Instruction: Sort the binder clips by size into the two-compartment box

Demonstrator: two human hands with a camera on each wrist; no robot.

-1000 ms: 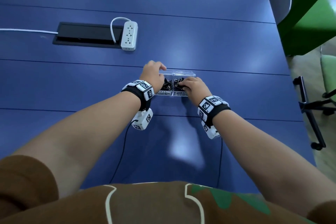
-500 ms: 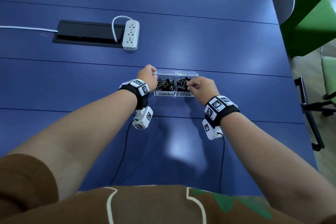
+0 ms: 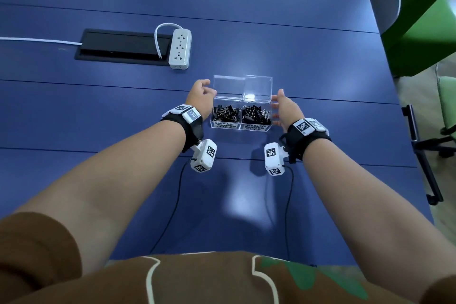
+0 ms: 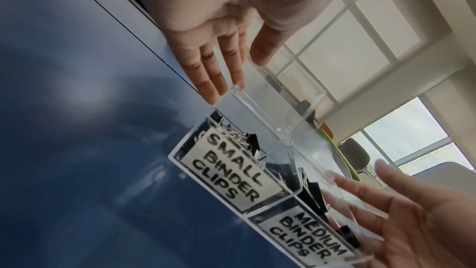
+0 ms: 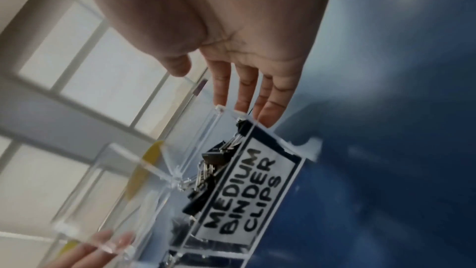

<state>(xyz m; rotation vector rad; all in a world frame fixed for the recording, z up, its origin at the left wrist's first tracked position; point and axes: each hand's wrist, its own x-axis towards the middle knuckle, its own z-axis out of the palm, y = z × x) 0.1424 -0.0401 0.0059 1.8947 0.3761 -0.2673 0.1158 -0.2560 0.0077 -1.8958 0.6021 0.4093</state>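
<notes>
Clear box (image 3: 241, 126) mid-desk (image 3: 320, 81), lid (image 3: 243, 85) up, both halves filled.

Black clips (image 3: 225, 113) in the left half, labelled SMALL BINDER CLIPS; bigger black clips (image 3: 256, 115) in the right half, labelled MEDIUM BINDER CLIPS. Flanked by the left hand (image 3: 201, 97) and right hand (image 3: 286, 108), fingers (image 4: 211, 72) straight and spread, gripping nothing, fingertips at the lid's ends. Farther left, a white power strip (image 3: 180, 48) beside a black cable hatch (image 3: 121, 47).
</notes>
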